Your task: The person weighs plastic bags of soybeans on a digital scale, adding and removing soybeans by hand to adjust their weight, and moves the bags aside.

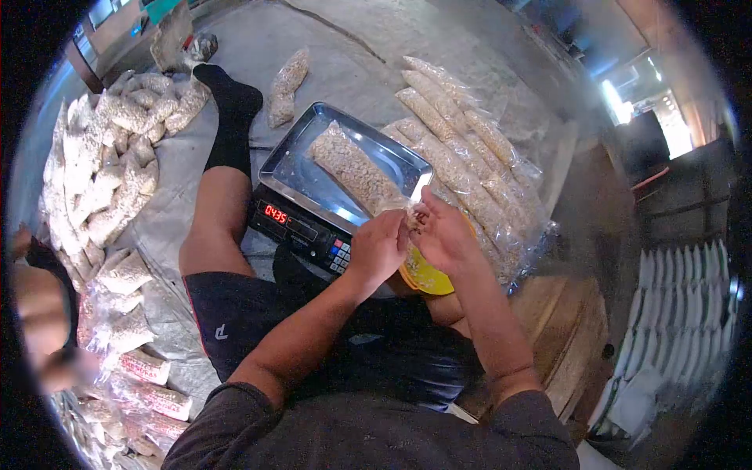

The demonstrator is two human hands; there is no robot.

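A clear plastic bag of beige pieces (352,168) lies slantwise on the metal tray (294,141) of a digital scale (294,231), whose red display reads 0435. My left hand (380,249) is closed around the bag's near end, at its mouth. Close beside it, my right hand (448,239) is cupped, with a few small beige pieces at its curled fingers by the bag mouth. Under my right hand sits a yellow bowl (433,280) with some pieces in it, partly hidden by my hands.
Several filled long bags (462,149) lie in a row to the right. A single bag (287,86) rests beyond the tray, near my outstretched leg. A large heap of bags (117,164) is at left, beside another person (43,305). A wooden board (560,321) is at right.
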